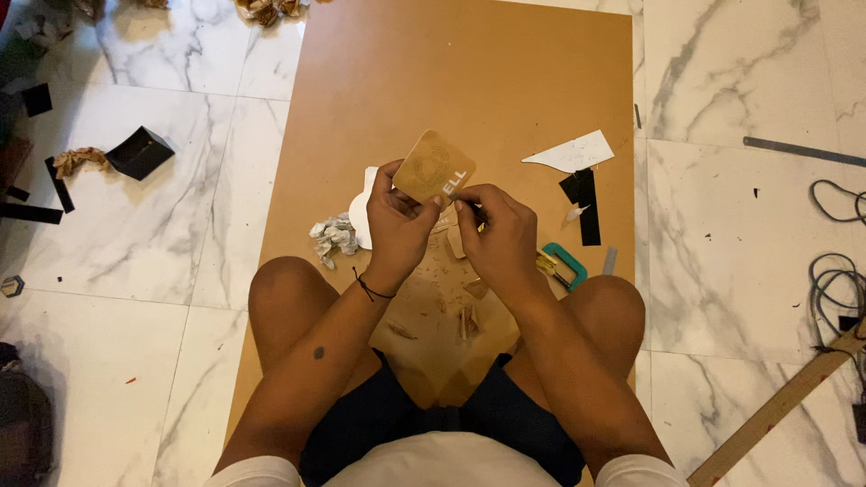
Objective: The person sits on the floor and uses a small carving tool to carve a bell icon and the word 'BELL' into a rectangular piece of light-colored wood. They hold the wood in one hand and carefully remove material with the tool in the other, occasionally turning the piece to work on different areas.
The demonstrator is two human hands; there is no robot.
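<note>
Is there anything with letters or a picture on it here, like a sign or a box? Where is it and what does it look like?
Brown card piece: held up in the left hand over the brown board, the right hand at its lower edge; a rounded-corner square, tan, with a faint round emblem and white letters.
No boxes or screens show.

From the hands (pixel 451 225), the board (pixel 469 81) lies open toward 12 o'clock; crumpled paper (pixel 334 236) blocks 9, black strips (pixel 585 203) and cutter (pixel 561 266) crowd 3.
</note>
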